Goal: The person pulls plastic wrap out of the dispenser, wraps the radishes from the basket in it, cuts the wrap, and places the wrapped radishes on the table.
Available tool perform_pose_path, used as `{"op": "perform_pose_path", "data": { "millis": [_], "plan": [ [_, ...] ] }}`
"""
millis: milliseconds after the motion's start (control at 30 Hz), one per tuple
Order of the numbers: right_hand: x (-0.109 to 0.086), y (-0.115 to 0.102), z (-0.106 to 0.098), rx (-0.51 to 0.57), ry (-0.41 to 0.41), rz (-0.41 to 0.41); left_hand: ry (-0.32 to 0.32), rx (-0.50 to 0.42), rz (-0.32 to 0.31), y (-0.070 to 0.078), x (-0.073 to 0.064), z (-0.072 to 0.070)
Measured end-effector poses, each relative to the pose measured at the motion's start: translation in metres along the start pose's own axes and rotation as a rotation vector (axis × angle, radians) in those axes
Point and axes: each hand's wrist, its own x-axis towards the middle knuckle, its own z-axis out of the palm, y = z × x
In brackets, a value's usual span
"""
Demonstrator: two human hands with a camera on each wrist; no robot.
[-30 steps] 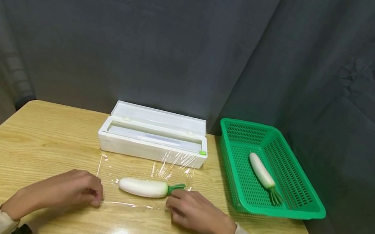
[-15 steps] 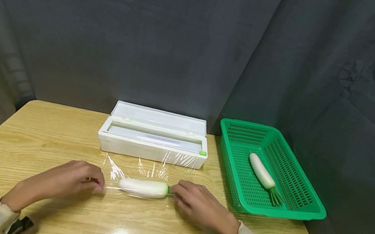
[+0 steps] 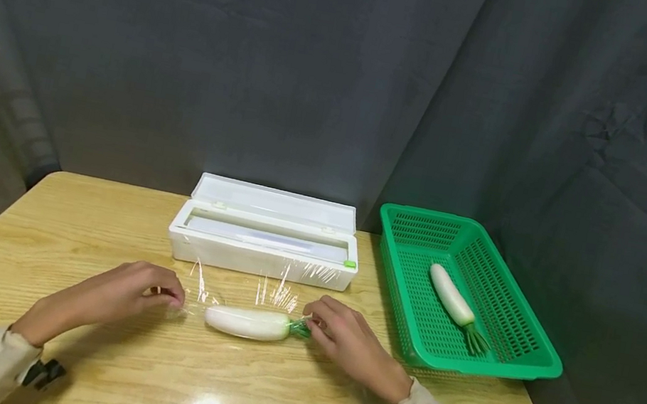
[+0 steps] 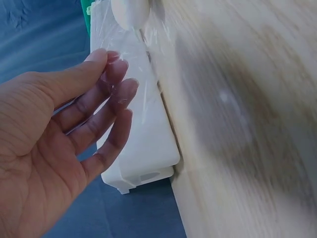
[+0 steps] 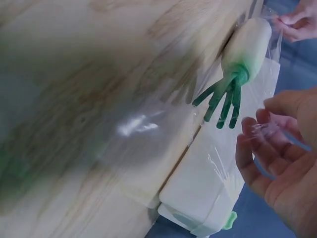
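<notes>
A white radish with green stems lies sideways on the table, covered by clear plastic wrap that runs back to a white wrap dispenser with its lid raised. Left of the radish, my left hand pinches one corner of the film between thumb and fingers. At the stem end my right hand pinches the other corner. The right wrist view shows the radish's stems close to the right fingertips, with film bunched at them. In the left wrist view, film stretches away from the left fingertips.
A green plastic basket stands at the right of the wooden table, holding a second white radish. Dark curtains hang behind the table and along the right side. A green slider sits on the dispenser's right end.
Both hands have moved away from the table's front edge, toward the dispenser, drawing the film's near edge back over the radish. The radish, dispenser and basket stay in place.
</notes>
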Motion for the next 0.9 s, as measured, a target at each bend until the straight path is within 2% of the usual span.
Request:
{"op": "perform_pose_path", "data": {
  "millis": [167,267,500,600,733,900],
  "plan": [
    [0.001,0.000,0.004,0.026,0.022,0.043,0.009,0.006,-0.031,-0.004,0.002,0.001],
    [0.001,0.001,0.007,0.044,0.040,0.064,0.037,0.017,-0.043,-0.006,0.003,0.003],
    [0.002,0.002,0.011,0.072,0.053,0.138,0.113,0.045,-0.088,-0.011,0.006,0.009],
    [0.002,0.002,0.012,0.044,0.081,0.124,0.172,0.066,-0.098,-0.011,0.006,0.012],
    [0.002,0.001,0.013,-0.028,0.137,0.030,0.265,0.108,-0.038,-0.011,0.005,0.016],
    [0.002,-0.003,0.013,-0.089,0.166,-0.057,0.315,0.119,0.072,-0.009,0.005,0.016]
  ]
}}
